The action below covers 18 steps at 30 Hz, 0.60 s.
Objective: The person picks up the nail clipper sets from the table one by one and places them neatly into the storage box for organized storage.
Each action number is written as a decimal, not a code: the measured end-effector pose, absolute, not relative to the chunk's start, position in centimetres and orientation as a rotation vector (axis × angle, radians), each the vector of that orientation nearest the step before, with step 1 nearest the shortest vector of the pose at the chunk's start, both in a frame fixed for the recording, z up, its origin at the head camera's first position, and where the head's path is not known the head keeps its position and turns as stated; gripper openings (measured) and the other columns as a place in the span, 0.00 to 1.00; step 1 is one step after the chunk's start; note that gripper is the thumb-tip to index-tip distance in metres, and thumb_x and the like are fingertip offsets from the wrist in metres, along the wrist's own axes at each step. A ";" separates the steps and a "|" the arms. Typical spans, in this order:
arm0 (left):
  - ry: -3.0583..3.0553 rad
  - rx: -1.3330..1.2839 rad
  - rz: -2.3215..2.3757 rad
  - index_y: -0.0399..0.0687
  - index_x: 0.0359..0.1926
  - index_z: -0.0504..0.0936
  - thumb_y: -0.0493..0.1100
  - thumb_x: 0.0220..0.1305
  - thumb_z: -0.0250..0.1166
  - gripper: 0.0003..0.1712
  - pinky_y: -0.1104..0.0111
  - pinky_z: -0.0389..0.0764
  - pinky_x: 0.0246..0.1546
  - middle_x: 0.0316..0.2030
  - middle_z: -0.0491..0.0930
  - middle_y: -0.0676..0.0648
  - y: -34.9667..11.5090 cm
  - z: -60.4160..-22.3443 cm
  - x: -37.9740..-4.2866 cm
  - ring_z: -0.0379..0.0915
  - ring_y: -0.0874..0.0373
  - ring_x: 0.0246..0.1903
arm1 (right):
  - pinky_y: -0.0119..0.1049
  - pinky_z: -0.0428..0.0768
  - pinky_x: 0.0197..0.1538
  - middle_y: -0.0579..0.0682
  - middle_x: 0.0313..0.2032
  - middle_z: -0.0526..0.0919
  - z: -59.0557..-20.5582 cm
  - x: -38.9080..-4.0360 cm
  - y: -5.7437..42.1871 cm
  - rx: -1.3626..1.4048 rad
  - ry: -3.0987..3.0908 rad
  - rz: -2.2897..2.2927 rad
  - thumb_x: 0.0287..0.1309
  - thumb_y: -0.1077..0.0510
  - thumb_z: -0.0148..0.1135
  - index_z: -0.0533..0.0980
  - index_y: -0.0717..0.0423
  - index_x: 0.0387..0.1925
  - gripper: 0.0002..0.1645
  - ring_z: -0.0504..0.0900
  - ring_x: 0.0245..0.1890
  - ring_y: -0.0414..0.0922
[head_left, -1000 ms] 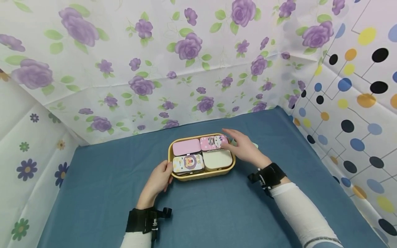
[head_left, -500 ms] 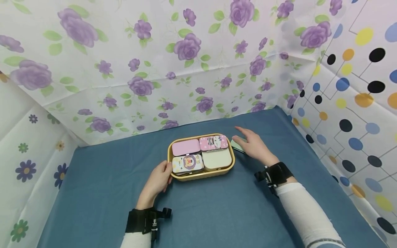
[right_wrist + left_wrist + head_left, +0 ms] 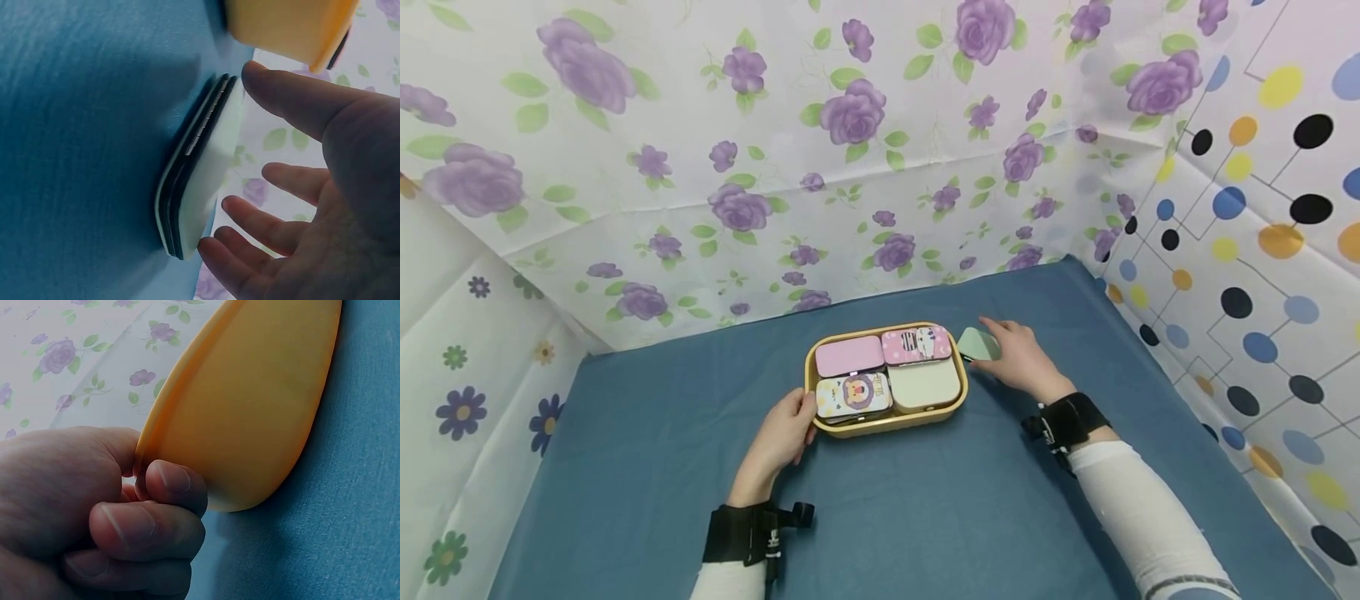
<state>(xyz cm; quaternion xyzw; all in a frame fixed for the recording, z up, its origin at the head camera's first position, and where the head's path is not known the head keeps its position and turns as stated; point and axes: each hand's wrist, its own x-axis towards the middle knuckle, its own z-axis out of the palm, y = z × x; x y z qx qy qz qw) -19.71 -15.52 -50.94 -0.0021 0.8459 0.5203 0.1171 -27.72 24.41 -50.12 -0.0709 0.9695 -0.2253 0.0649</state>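
Note:
A yellow oval basket (image 3: 889,427) holds a plain pink tin (image 3: 850,357), a pink tin with a cartoon cat (image 3: 917,344), a lion-print tin (image 3: 853,395) and a cream tin (image 3: 925,385). My left hand (image 3: 786,429) grips the basket's left end, thumb at the rim and fingers curled against the outer wall (image 3: 250,394). To the right of the basket lies a pale green hinged flat case (image 3: 977,343), dark along its edges (image 3: 203,169). My right hand (image 3: 1018,360) spreads over it, thumb and fingertips right at its edges, fingers extended.
Blue cloth (image 3: 910,508) covers the table. A floral sheet (image 3: 820,192) hangs behind it, with a dotted sheet (image 3: 1247,275) on the right and another flowered sheet (image 3: 482,400) on the left.
My right hand has moved right, from over the cat tin to the green case, and lowered around it. The left hand and the basket have stayed put.

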 end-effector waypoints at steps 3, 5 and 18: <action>2.481 -0.003 1.522 0.44 0.34 0.71 0.54 0.80 0.43 0.22 0.58 0.67 0.09 0.19 0.72 0.42 -15.5 -50.9 -19.7 0.57 0.52 0.07 | 0.67 0.63 0.61 0.66 0.69 0.61 -50.4 -27.7 24.4 -0.213 2.949 -0.646 0.56 0.38 0.71 0.55 0.48 0.77 0.55 0.56 0.69 0.67; 2.480 -0.001 1.524 0.44 0.34 0.71 0.54 0.80 0.43 0.22 0.58 0.67 0.09 0.19 0.72 0.42 -15.5 -50.9 -19.7 0.57 0.52 0.07 | 0.68 0.63 0.60 0.67 0.69 0.62 -50.6 -27.7 24.3 -0.209 2.955 -0.626 0.55 0.39 0.72 0.56 0.49 0.77 0.55 0.57 0.68 0.67; 2.471 0.001 1.521 0.44 0.34 0.71 0.55 0.80 0.43 0.23 0.58 0.67 0.10 0.19 0.72 0.42 -15.5 -50.8 -19.8 0.58 0.53 0.07 | 0.65 0.66 0.59 0.66 0.68 0.62 -51.1 -28.0 24.8 -0.212 2.926 -0.542 0.54 0.38 0.72 0.57 0.49 0.76 0.55 0.62 0.65 0.67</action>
